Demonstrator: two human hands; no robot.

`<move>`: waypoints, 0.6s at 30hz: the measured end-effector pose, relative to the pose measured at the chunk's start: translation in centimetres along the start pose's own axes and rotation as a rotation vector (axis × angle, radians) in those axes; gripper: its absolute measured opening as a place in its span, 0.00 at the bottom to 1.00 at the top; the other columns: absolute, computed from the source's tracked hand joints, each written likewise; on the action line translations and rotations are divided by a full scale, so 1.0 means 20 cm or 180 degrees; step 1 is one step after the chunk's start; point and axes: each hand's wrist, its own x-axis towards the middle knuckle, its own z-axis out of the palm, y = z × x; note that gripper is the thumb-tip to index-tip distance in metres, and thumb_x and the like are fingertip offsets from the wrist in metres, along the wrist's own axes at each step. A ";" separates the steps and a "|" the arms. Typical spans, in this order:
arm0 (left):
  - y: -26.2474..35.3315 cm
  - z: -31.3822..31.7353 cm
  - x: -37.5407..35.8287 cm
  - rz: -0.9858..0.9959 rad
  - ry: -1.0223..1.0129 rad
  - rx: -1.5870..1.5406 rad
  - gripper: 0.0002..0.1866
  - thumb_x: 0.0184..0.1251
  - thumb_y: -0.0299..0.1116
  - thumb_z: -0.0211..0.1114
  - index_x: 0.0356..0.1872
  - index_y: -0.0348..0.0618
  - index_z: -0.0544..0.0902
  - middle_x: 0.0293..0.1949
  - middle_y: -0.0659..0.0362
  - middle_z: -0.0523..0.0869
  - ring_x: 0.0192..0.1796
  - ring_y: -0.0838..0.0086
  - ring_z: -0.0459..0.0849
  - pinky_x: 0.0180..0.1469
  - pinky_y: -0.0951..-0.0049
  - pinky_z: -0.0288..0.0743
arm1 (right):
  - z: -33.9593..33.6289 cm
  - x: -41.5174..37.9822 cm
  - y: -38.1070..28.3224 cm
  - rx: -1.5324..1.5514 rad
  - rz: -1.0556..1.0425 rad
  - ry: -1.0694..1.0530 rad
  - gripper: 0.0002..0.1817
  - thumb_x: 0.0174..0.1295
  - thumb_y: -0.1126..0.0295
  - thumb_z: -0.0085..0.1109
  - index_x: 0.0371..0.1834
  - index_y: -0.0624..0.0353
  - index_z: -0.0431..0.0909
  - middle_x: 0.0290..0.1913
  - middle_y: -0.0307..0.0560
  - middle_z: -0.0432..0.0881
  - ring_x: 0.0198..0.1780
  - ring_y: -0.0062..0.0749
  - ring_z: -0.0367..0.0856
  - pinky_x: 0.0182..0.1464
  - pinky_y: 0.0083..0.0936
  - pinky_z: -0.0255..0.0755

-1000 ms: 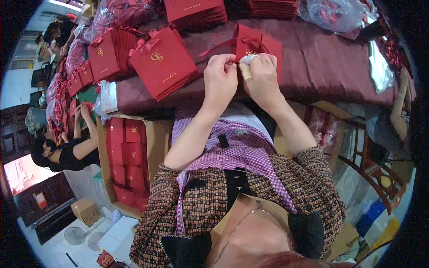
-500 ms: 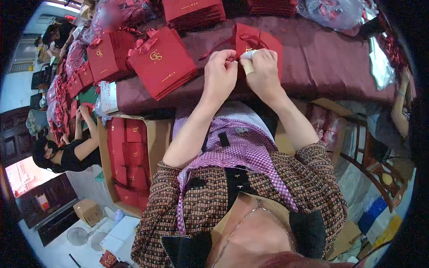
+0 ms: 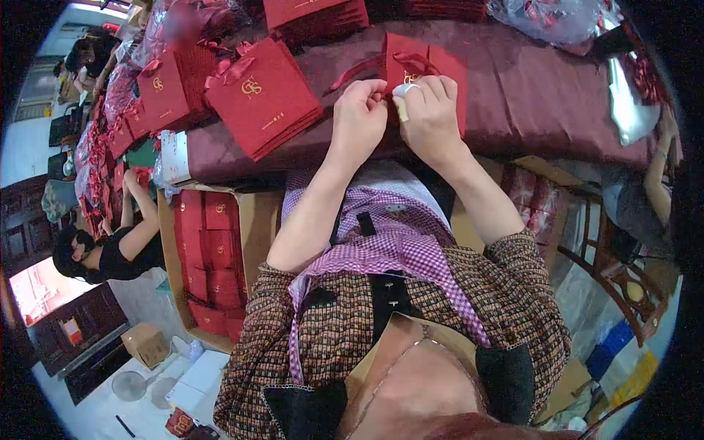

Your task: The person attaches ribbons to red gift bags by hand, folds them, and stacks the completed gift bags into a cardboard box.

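A red paper gift bag (image 3: 447, 66) with a gold logo lies on the cloth-covered table, partly hidden by my hands. Its red ribbon (image 3: 359, 70) loops out to the left, and another part runs down to my right fingers. My left hand (image 3: 359, 121) is closed in a pinch at the bag's left edge; the bit of ribbon between its fingertips is mostly hidden. Over the bag's lower front, my right hand (image 3: 430, 114) is closed on the ribbon, with white and pale tape wrapped on its fingers. The fingertips of both hands are close together.
Left of my hands lies a stack of red bags (image 3: 264, 99) with ribbon bows; another stack (image 3: 172, 88) stands beyond. More bags (image 3: 315, 15) lie at the back. A cardboard box (image 3: 260, 227) holds red bags. A co-worker (image 3: 110, 249) sits at left; another person's arm (image 3: 660, 169) shows at right.
My hands stay close together over the bag, with only slight finger movement. The view has shifted a little. The left co-worker's arms have moved slightly.
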 end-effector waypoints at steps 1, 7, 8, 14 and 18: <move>0.01 0.00 0.00 0.0172 0.0014 0.0158 0.13 0.55 0.18 0.60 0.43 0.32 0.81 0.30 0.64 0.80 0.32 0.84 0.74 0.37 0.82 0.71 | 0.00 0.00 0.00 -0.0107 -0.0121 0.0033 0.05 0.50 0.71 0.60 0.29 0.57 0.76 0.28 0.45 0.77 0.37 0.40 0.74 0.48 0.38 0.62; 0.01 -0.01 0.00 0.0014 -0.0058 -0.0110 0.13 0.56 0.19 0.60 0.45 0.32 0.80 0.33 0.64 0.80 0.33 0.83 0.75 0.39 0.81 0.72 | -0.03 0.01 0.03 0.0279 0.0201 -0.0087 0.04 0.50 0.72 0.61 0.29 0.57 0.77 0.29 0.44 0.78 0.37 0.39 0.75 0.48 0.36 0.61; 0.02 -0.01 0.00 -0.0043 -0.0102 -0.0142 0.15 0.56 0.18 0.60 0.47 0.33 0.79 0.33 0.64 0.80 0.33 0.83 0.75 0.39 0.82 0.72 | -0.03 0.02 0.05 0.0701 0.0478 -0.0136 0.04 0.51 0.73 0.61 0.29 0.57 0.77 0.29 0.43 0.79 0.38 0.39 0.76 0.48 0.36 0.61; 0.02 -0.04 0.00 -0.0625 -0.0293 -0.0866 0.18 0.55 0.17 0.60 0.49 0.33 0.77 0.35 0.64 0.80 0.34 0.84 0.74 0.39 0.84 0.70 | -0.07 0.01 0.06 0.0843 0.0572 -0.0106 0.05 0.50 0.73 0.65 0.29 0.57 0.78 0.30 0.42 0.80 0.37 0.37 0.77 0.47 0.32 0.63; 0.00 -0.04 0.01 -0.0805 -0.0376 -0.1438 0.18 0.55 0.17 0.60 0.49 0.32 0.77 0.36 0.63 0.80 0.36 0.84 0.75 0.41 0.84 0.70 | -0.07 0.01 0.06 0.0749 0.0460 -0.0096 0.07 0.48 0.73 0.67 0.29 0.57 0.79 0.30 0.41 0.80 0.37 0.36 0.77 0.46 0.30 0.64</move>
